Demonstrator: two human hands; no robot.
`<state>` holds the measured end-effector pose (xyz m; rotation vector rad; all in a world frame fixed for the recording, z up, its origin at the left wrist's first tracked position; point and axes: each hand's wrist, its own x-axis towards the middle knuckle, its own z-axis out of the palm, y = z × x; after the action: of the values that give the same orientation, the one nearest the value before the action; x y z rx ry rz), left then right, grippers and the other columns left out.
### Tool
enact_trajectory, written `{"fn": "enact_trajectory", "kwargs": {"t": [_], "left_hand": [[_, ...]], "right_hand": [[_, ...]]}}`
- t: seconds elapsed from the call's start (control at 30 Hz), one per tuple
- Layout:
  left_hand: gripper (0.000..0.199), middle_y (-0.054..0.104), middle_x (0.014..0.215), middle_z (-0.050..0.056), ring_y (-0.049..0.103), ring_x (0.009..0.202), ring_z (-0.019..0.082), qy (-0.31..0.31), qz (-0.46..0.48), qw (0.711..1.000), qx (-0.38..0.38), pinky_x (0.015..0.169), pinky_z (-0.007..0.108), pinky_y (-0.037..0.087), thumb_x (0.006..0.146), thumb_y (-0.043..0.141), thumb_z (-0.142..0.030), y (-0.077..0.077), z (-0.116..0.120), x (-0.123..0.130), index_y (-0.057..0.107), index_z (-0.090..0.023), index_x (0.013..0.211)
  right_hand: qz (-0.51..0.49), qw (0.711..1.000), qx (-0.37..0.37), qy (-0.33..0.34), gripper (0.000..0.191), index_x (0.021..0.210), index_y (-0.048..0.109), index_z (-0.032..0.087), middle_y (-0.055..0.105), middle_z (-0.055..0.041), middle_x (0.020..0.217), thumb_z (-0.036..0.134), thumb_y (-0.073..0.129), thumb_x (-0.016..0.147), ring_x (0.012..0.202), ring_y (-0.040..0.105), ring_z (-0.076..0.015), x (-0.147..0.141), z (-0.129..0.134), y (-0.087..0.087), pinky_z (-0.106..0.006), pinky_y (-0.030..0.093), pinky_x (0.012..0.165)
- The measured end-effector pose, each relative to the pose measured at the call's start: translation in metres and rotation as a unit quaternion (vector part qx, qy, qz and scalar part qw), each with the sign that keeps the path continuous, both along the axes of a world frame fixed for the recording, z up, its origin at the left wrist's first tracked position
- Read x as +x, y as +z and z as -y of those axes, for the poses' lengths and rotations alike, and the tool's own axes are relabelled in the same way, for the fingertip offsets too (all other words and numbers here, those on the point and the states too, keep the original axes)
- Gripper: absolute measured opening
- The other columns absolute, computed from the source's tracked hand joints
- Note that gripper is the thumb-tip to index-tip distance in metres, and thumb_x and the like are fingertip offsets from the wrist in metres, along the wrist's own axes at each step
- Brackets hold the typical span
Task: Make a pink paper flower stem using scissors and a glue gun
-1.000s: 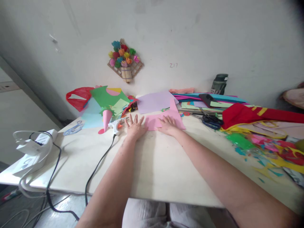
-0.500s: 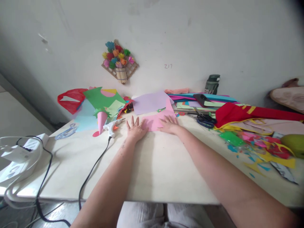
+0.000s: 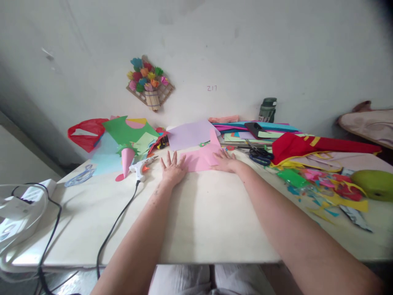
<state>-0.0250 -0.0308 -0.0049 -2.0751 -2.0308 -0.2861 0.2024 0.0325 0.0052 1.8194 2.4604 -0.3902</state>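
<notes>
Pink paper [image 3: 198,159] lies on the table between my two hands. My left hand [image 3: 174,169] rests flat with fingers spread, touching the paper's left end. On its right end lies my right hand [image 3: 225,160], also flat with the fingers apart. A pink strip [image 3: 215,139] stands out from the paper's far right, toward a lilac sheet [image 3: 192,135] behind it. Left of my left hand are a white glue gun [image 3: 138,169] and a pink paper cone [image 3: 127,159] with a green fringed top.
Scissors [image 3: 259,155] lie right of my right hand, beside a red cloth [image 3: 288,148] and colourful scraps [image 3: 325,192]. Stacked papers, a phone [image 3: 256,130] and a green bottle [image 3: 267,110] are at the back. A black cord [image 3: 118,219] runs over the front edge near a power strip [image 3: 29,211].
My right hand has slid a little to the right along the pink paper, while my left hand stays at its left end. The whole view has shifted slightly.
</notes>
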Motion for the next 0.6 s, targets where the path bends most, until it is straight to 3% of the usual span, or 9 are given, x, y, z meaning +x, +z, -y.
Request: {"fn": "enact_trajectory", "kwargs": {"t": [0.1,0.2,0.37,0.6], "left_hand": [[0.048,0.016,0.140,-0.001,0.001,0.129,0.020,-0.132,-0.042,0.990,0.034,0.103,0.045,0.000,0.083,0.028,-0.033,0.007,0.007,0.013,0.027,-0.027,0.130],[0.049,0.020,0.139,-0.001,0.007,0.128,0.015,-0.238,-0.055,0.969,0.024,0.104,0.037,0.003,0.085,0.022,-0.037,0.011,0.015,0.030,0.025,-0.023,0.131],[0.055,0.024,0.138,0.003,0.017,0.126,0.015,-0.229,-0.025,0.970,-0.072,0.104,0.034,0.012,0.085,0.012,-0.045,0.005,0.021,0.044,0.023,-0.019,0.132],[0.057,0.021,0.139,0.001,0.014,0.127,0.014,-0.198,0.004,0.974,-0.107,0.103,0.030,0.013,0.084,0.011,-0.048,0.006,0.020,0.044,0.022,-0.020,0.132]], "right_hand": [[-0.008,1.000,0.007,-0.004,0.090,0.134,0.001,0.028,-0.013,-0.0003,0.141,0.071,0.034,0.062,0.124,-0.019,-0.0252,-0.002,0.001,-0.001,-0.050,-0.006,0.098],[-0.017,1.000,0.012,-0.007,0.091,0.135,0.000,0.027,-0.011,-0.0005,0.141,0.071,0.034,0.062,0.125,-0.017,-0.0247,-0.007,0.004,0.000,-0.048,-0.006,0.098],[-0.026,0.999,0.007,-0.021,0.084,0.135,0.001,0.027,-0.011,-0.0011,0.141,0.067,0.032,0.068,0.126,-0.013,-0.0240,-0.017,0.008,0.001,-0.047,-0.004,0.099],[-0.021,0.999,0.000,-0.029,0.093,0.135,0.000,0.028,-0.011,-0.0022,0.141,0.071,0.038,0.061,0.126,-0.014,-0.0272,0.000,0.000,0.001,-0.051,-0.001,0.098]]}}
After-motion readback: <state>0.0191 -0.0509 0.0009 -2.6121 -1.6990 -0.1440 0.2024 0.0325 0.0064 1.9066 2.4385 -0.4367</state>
